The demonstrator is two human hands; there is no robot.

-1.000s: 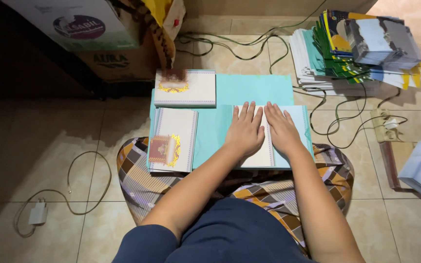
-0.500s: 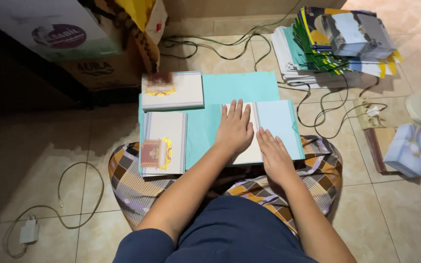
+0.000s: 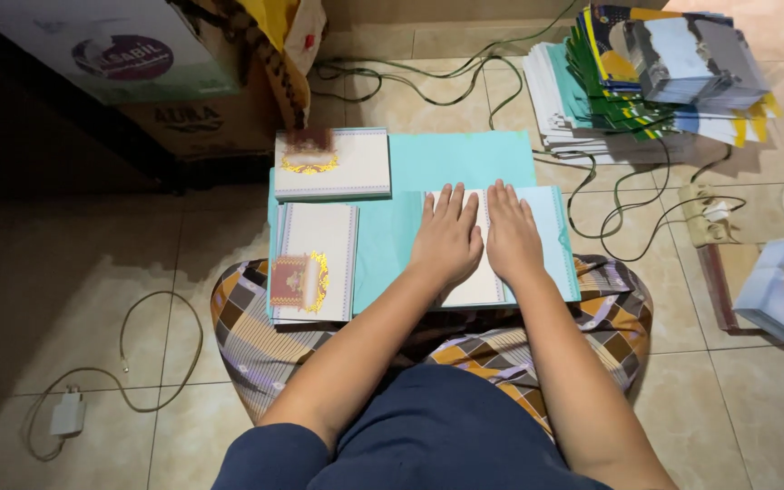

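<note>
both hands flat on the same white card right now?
Yes: the left hand and right hand lie palms down, side by side, on the white card over the teal sheet.

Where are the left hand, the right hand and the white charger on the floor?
left hand [image 3: 447, 238], head view, back of hand.
right hand [image 3: 512, 236], head view, back of hand.
white charger [image 3: 69, 416], head view, middle of its body.

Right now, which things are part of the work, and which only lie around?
In use: left hand, right hand, white card under them, teal sheet, two card stacks.
Lying about: paper pile, cables, charger, boxes.
</note>
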